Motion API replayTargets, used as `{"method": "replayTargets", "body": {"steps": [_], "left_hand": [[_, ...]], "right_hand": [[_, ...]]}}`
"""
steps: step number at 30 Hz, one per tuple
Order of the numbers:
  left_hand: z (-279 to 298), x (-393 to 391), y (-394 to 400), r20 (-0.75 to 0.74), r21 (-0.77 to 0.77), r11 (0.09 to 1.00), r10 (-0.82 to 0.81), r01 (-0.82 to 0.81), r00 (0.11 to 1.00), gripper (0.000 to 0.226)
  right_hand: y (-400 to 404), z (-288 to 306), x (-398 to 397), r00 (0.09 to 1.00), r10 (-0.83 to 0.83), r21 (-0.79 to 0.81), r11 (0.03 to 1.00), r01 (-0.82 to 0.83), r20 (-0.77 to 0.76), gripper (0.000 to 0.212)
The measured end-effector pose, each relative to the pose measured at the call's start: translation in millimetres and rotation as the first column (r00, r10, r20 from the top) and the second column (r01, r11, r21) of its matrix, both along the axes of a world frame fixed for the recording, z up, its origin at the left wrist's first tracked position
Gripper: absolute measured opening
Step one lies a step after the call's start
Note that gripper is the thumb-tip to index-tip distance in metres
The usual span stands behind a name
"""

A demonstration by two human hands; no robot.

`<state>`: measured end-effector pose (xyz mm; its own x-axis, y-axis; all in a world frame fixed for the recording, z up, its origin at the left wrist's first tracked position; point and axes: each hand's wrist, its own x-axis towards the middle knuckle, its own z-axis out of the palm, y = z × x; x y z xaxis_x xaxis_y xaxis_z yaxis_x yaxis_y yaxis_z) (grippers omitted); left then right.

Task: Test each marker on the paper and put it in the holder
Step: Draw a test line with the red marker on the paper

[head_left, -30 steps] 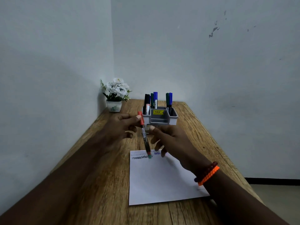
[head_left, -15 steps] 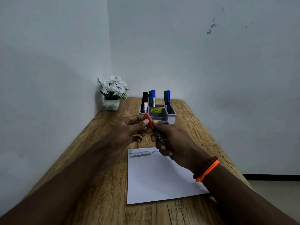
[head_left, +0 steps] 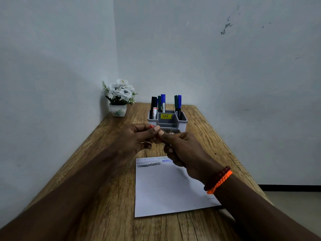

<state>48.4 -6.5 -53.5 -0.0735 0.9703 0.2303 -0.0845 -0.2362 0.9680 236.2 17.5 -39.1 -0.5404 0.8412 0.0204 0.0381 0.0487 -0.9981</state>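
My left hand (head_left: 139,138) and my right hand (head_left: 180,150) meet above the far end of the white paper (head_left: 166,188). Between them they grip a red-capped marker (head_left: 152,126); only a sliver of the red cap shows at my left fingertips, the body is hidden inside my right fist. Zigzag test scribbles (head_left: 151,164) in black, grey, green and blue run along the paper's far edge. The grey holder (head_left: 182,123) stands behind my hands with several black, green and blue markers (head_left: 162,103) upright in its side compartments.
A small white pot of white flowers (head_left: 119,100) sits in the far left corner of the wooden table (head_left: 104,197). Walls close in the left and far sides. The table's right edge drops to the floor. Orange and dark red bracelets (head_left: 218,180) circle my right wrist.
The marker, earlier upright with its tip over the paper, has been tilted and drawn into my hands. My fingers have closed together around it, hiding nearly all of it.
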Motion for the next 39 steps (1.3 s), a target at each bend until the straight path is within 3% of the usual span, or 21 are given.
{"method": "replayTargets", "body": {"steps": [11, 14, 16, 18, 20, 23, 25, 27, 30, 36, 39], "left_hand": [[4.5, 0.9, -0.6, -0.002, 0.002, 1.0, 0.018, -0.018, 1.0, 0.037], [5.5, -1.9, 1.7, 0.065, -0.011, 0.997, 0.074, -0.074, 0.995, 0.029], [5.8, -8.0, 5.5, 0.126, -0.032, 0.985, 0.173, -0.171, 0.977, 0.019], [3.6, -15.2, 7.8, 0.022, -0.02, 0.953, 0.304, -0.304, 0.952, 0.024], [-2.2, -17.5, 6.7, -0.232, 0.094, 0.929, 0.369, -0.357, 0.9, 0.029], [-7.3, -12.5, -1.8, -0.64, 0.182, 0.962, 0.274, -0.204, 0.718, 0.03], [-6.9, -8.4, -3.1, -0.778, 0.156, 0.984, 0.178, -0.089, 0.602, 0.021], [-5.2, -6.8, -3.5, -0.851, 0.154, 0.987, 0.151, -0.036, 0.502, 0.007], [-4.9, -9.9, -3.3, -0.888, 0.071, 0.997, 0.043, 0.043, 0.458, 0.015], [-7.2, -14.4, -0.7, -0.91, -0.016, 1.0, -0.021, 0.016, 0.414, 0.04], [-7.7, -15.3, 0.2, -0.901, -0.008, 0.998, -0.031, 0.055, 0.433, 0.038]], "right_hand": [[1.8, -2.4, -0.5, 0.998, -0.007, 0.051, 0.999, 0.004, 0.061, 0.033], [5.6, -2.3, 1.3, 0.995, 0.016, 0.103, 0.994, -0.026, 0.096, 0.027], [8.7, -2.5, 4.9, 0.991, 0.024, 0.166, 0.985, -0.046, 0.131, 0.034], [11.7, -1.9, 8.6, 0.987, 0.019, 0.22, 0.974, -0.054, 0.162, 0.041], [13.5, 1.2, 14.1, 0.988, 0.024, 0.26, 0.963, -0.064, 0.153, 0.037], [16.8, 6.6, 21.0, 0.997, 0.015, 0.27, 0.962, -0.037, 0.082, 0.021], [20.4, 7.5, 27.1, 1.0, 0.005, 0.26, 0.966, -0.01, 0.02, 0.021], [25.5, 5.8, 32.6, 0.998, 0.002, 0.179, 0.984, 0.009, -0.058, 0.033], [29.9, 2.1, 38.9, 0.984, 0.034, 0.067, 0.998, -0.023, -0.177, 0.038], [23.2, -6.7, 31.7, 0.992, -0.077, 0.268, 0.958, 0.101, -0.099, 0.02], [17.2, -13.9, 26.2, 0.992, -0.123, 0.307, 0.943, 0.129, -0.038, 0.036]]}}
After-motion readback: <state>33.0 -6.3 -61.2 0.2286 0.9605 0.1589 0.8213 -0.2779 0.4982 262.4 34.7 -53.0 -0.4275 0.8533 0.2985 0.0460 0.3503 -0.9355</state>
